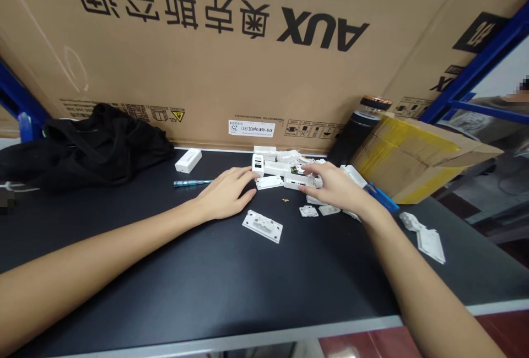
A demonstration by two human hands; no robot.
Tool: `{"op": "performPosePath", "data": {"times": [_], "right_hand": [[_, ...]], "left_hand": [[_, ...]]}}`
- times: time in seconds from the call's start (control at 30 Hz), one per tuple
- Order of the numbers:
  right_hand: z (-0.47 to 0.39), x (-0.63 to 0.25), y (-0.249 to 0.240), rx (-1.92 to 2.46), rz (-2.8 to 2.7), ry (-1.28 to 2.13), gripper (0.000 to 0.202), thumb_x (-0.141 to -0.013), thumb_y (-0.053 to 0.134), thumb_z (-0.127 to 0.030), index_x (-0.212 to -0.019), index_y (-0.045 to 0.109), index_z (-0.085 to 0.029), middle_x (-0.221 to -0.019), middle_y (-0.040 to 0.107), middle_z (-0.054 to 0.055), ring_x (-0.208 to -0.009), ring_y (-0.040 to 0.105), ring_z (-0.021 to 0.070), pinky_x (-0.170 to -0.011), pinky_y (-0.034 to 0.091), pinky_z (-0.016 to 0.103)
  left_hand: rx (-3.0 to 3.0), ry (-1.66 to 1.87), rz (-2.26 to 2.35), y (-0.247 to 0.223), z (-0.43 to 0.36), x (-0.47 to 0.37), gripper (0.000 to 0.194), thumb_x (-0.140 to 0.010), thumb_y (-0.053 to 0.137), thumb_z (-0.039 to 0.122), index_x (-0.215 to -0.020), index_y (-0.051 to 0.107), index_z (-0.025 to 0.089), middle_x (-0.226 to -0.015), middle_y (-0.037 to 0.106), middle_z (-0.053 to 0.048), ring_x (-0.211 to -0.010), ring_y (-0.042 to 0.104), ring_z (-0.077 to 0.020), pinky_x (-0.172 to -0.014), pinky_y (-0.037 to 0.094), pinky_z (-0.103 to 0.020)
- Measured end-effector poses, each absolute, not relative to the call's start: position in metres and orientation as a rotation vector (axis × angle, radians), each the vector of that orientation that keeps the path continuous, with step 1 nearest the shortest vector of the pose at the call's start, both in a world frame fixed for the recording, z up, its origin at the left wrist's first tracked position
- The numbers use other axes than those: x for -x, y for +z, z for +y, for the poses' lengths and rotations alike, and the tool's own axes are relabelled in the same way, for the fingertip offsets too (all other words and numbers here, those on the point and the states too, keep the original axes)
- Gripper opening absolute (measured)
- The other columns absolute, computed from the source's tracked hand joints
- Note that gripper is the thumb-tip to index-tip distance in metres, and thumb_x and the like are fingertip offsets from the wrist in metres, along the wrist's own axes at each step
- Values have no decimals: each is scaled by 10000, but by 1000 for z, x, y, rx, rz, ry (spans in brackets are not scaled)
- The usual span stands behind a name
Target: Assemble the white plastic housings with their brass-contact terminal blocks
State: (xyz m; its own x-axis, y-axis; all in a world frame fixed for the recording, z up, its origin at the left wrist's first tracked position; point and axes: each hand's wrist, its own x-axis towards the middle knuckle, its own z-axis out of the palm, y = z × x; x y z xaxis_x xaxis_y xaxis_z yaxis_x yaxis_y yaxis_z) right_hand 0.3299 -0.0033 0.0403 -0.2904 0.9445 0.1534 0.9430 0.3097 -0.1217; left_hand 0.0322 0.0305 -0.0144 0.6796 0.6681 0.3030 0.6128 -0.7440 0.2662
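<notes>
Along the far side of the bench (pixel 231 286), bent to a heap of white plastic parts (pixel 276 168) with both hands. With the left grip (pixel 226 194) loosely spread, thumb well off from forefinger, holding nothing that shows, yet close against a small white block (pixel 258 165) — hard to tell if touching. With the right grip (pixel 335 186) parted around one end of a white case (pixel 292 182) at the heap's near edge; cannot tell whether pinching it or merely resting there. Could easily drag neighbouring pieces along when lifting from such a jumble, given so much overlap. Might also brush away the tiny brown scrap (pixel 285 200) between the hands, being loose and easily lost. Likely to shove the flat white plate (pixel 262 227) nearer the front if pulling back low, or to roll the screwdriver (pixel 192 183) beside the left grip — and, by swinging wide rightward, to bump the dark bottle (pixel 353 132).
</notes>
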Motion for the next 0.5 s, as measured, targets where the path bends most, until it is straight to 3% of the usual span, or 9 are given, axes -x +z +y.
{"op": "performPosePath", "data": {"times": [0.13, 0.3, 0.5], "right_hand": [[-2, -329, 34, 1697, -2421, 27, 404, -857, 642, -312, -1221, 659, -136, -1148, 714, 146, -1066, 648, 306, -913, 498, 402], [-6, -325, 40, 1419, -2404, 4, 401, -790, 670, -239, -1185, 628, -183, -1155, 656, 127, -1079, 610, 296, -935, 494, 428], [-20, -318, 59, 1235, -2143, 219, 271, -835, 674, -304, -1080, 575, -245, -1039, 608, 72, -931, 596, 231, -855, 507, 372]], "left_hand": [[-2777, 518, 1035, -16, 33, -33, 471, -1054, 386, 439, -1474, 475, 244, -1551, 467, -145, -1438, 443, -305, -1176, 380, -532], [-2797, 448, 959, -16, 35, -33, 481, -1070, 340, 451, -1467, 511, 242, -1588, 445, -100, -1456, 416, -290, -1208, 340, -506], [-2834, 403, 842, -15, 38, -32, 469, -1076, 335, 411, -1506, 461, 276, -1624, 401, -31, -1476, 387, -261, -1227, 309, -466]]}}
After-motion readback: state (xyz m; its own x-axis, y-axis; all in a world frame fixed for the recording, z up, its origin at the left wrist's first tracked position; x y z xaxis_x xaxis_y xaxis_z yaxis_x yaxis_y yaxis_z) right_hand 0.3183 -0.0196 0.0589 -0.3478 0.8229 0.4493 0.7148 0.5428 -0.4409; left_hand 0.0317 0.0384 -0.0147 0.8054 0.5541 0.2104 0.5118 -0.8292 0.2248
